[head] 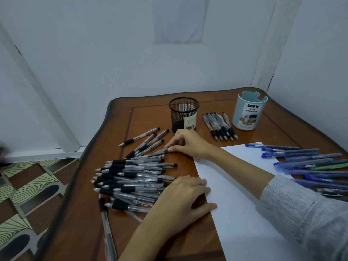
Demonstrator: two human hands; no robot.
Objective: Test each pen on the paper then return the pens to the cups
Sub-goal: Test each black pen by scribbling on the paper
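Two hands work at a wooden table [90, 219] strewn with pens.

Nearest, the left hand [180, 198] lies flat and released, fingers on the sheet of paper [244, 213] beside a heap of black pens [131, 181]. Beyond it, the right hand [188, 143] pinches the end of one black pen [150, 154] at the heap's far edge. Blue pens [308, 166] lie to the right. Farthest back stand a mesh cup [183, 113] and a pale blue cup [248, 112], a small row of pens [220, 126] between them.

Brown wooden worktop [150, 242], white paper [244, 213], heap of black-grip pens [131, 178], blue pens [308, 166] at right, mesh cup [183, 113], pale blue cup [248, 113], pen row [219, 127] between the cups.
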